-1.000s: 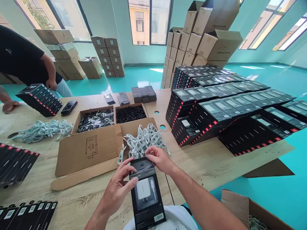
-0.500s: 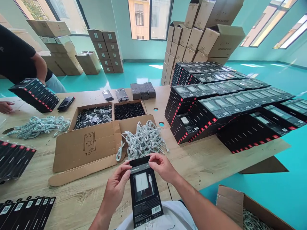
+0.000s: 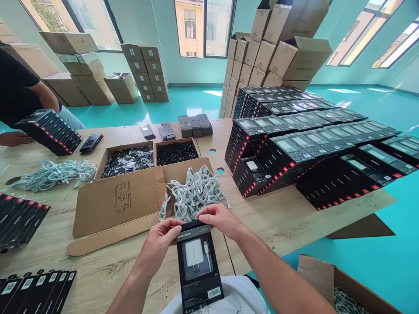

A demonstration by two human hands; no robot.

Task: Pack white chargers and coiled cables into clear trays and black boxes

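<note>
A black charger box (image 3: 200, 283) leans upright against my lap. Through its clear window show a white plug charger (image 3: 194, 254) and a white cable end. My left hand (image 3: 163, 237) pinches the top left corner of the box, thumb on the front. At the top right edge my right hand (image 3: 218, 219) has thumb and fingers closed on the top flap. Just beyond the box lies a heap of coiled white cables (image 3: 196, 192), with one coil (image 3: 163, 208) apart on the cardboard flap.
A carton (image 3: 127, 152) holds dark round pieces and small black parts. Stacked charger boxes (image 3: 304, 144) fill the table's right side; more black boxes (image 3: 32, 290) lie left. An open carton of cables (image 3: 347, 288) stands low at right. Across the table a person's hand (image 3: 16, 138) rests near boxes.
The top flap, raised before, is now folded down at the box's top. My right hand has shifted slightly left and up along the edge. The other person's hand has moved towards the boxes.
</note>
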